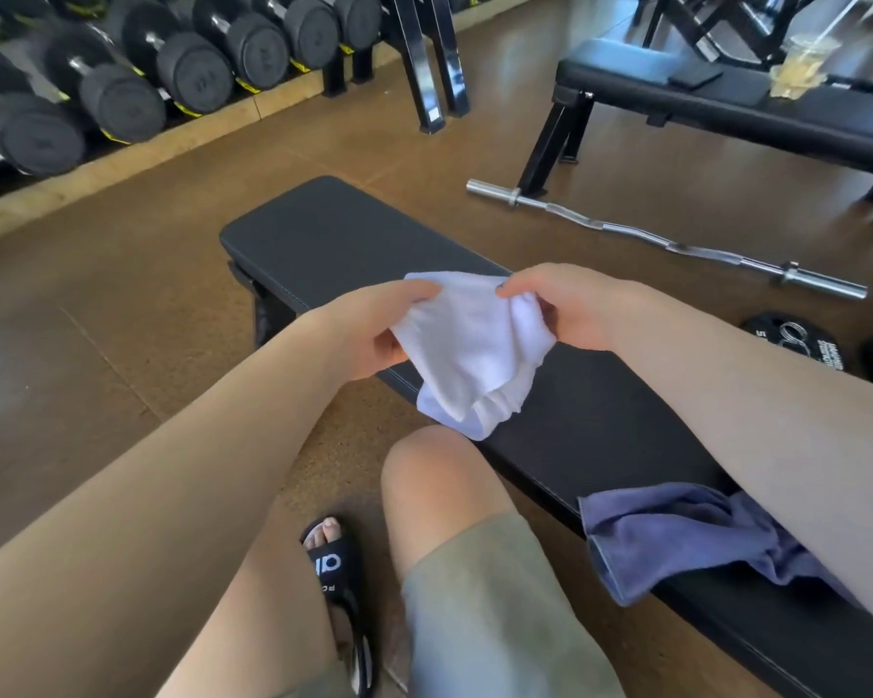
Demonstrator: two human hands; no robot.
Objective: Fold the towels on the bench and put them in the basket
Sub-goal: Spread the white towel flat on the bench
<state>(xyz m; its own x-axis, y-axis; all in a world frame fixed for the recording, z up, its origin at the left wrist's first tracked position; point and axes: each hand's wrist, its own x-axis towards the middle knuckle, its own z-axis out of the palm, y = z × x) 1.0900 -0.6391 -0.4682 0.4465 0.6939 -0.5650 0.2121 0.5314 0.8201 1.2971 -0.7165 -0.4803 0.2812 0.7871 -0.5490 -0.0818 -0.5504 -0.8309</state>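
From the head camera, both hands hold a white towel (470,350) up over the middle of the black padded table (323,234). The left hand (374,330) pinches the towel's left edge between thumb and curled fingers, and the right hand (565,304) grips its right upper corner, fingers curled round the bunched cloth. The towel hangs down between them, its lower end crumpled just above the table's near edge. A blue towel (676,536) lies rumpled on the table nearer the person, partly under the right forearm. On the floor beyond lies a curl bar (666,239), and dumbbells (117,98) line a rack at upper left.
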